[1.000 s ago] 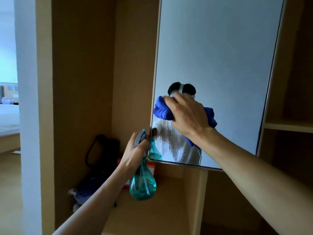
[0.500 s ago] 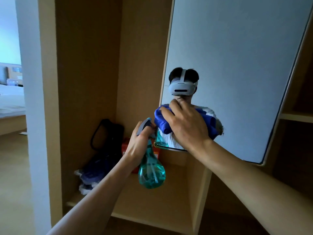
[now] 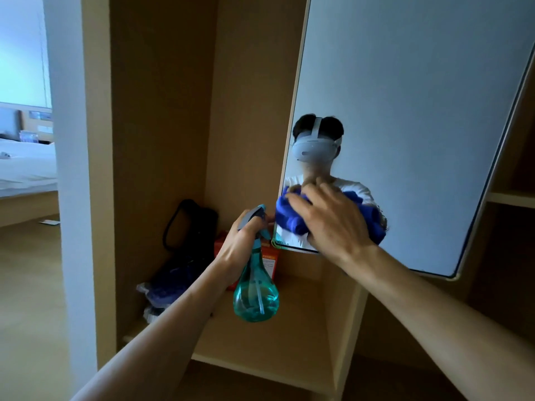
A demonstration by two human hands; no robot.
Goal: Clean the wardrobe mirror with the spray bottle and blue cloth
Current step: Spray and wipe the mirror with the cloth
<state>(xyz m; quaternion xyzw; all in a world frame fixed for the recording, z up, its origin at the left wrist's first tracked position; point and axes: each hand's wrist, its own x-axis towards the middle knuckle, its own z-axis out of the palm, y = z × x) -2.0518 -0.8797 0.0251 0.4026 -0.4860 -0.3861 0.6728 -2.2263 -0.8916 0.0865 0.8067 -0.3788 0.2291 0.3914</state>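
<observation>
The tall wardrobe mirror (image 3: pixel 405 111) hangs on a door tilted across the upper right. My right hand (image 3: pixel 330 221) presses a bunched blue cloth (image 3: pixel 289 218) against the glass near the mirror's lower left corner, fingers curled over the cloth. My left hand (image 3: pixel 240 241) grips the neck of a teal, pear-shaped spray bottle (image 3: pixel 256 293) with a grey trigger head, held just left of the mirror's corner. A person wearing a white headset is reflected in the glass.
Behind the bottle, an open wooden wardrobe compartment holds a black bag (image 3: pixel 188 224), an orange box (image 3: pixel 269 261) and bundled dark items (image 3: pixel 165 287) on its shelf (image 3: pixel 289 342). A white post (image 3: pixel 69 169) stands left, a bed (image 3: pixel 26 169) beyond. More shelves (image 3: pixel 512 198) lie right.
My right hand and the cloth slid down the glass from mid-mirror to its lower left corner. The view shifted so more of the reflection shows. The left hand kept hold of the bottle.
</observation>
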